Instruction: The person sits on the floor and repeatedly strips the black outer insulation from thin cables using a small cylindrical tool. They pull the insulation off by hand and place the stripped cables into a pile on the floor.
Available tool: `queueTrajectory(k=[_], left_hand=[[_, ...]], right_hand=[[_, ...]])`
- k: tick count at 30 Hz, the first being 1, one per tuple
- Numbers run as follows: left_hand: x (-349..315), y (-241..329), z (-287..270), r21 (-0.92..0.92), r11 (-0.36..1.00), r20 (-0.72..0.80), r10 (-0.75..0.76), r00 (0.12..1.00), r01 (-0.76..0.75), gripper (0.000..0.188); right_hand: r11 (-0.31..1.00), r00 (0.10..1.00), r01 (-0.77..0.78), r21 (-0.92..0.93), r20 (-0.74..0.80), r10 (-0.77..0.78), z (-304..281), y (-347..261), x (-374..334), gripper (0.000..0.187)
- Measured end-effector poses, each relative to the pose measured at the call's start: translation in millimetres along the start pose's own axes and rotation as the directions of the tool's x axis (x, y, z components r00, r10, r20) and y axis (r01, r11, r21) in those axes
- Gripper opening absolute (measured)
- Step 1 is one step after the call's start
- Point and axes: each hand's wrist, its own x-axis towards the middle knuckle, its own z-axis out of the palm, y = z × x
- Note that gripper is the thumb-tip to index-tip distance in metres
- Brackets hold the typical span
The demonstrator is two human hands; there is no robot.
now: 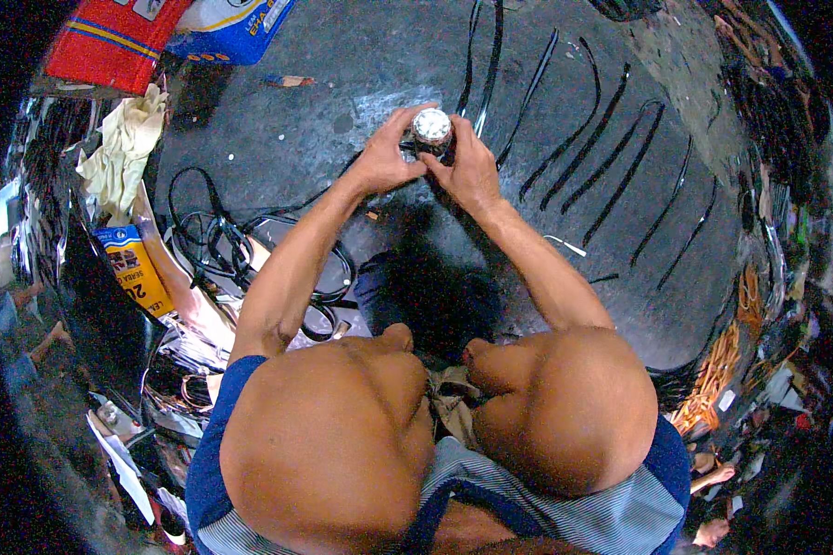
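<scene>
My left hand (387,155) and my right hand (470,168) meet in front of me around a small silver-topped cylinder (431,126). The fingers and thumbs of both curve against its sides. Its round top is bright and shiny, its body dark; its lower end is hidden, and I cannot tell its exact kind. Just beyond my right hand, long glossy black strips (487,69) lie on the dark work surface (333,83). Several shorter black strips (611,171) are laid side by side farther right.
A tangle of black strapping (215,242) lies beside my left forearm. A beige cloth (128,148), a red package (111,42), a blue package (230,32) and a yellow package (139,268) line the left side. Brown strips (713,375) heap up at the right; a thin white stick (566,245) lies nearer.
</scene>
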Motion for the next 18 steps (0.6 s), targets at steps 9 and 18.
queueTrajectory(k=[9,18], left_hand=[[5.5,10.1,2.2,-0.016,0.989,0.027,-0.15,0.988,0.15,0.05],[6.3,-9.1,9.4,0.04,0.999,0.078,-0.005,0.997,0.002,0.063]], right_hand=[[0.871,0.878,-0.472,0.137,0.155,0.452,14.7,52.1,15.0,0.033],[0.685,0.852,-0.442,0.579,0.032,0.523,-39.9,48.1,10.9,0.035]])
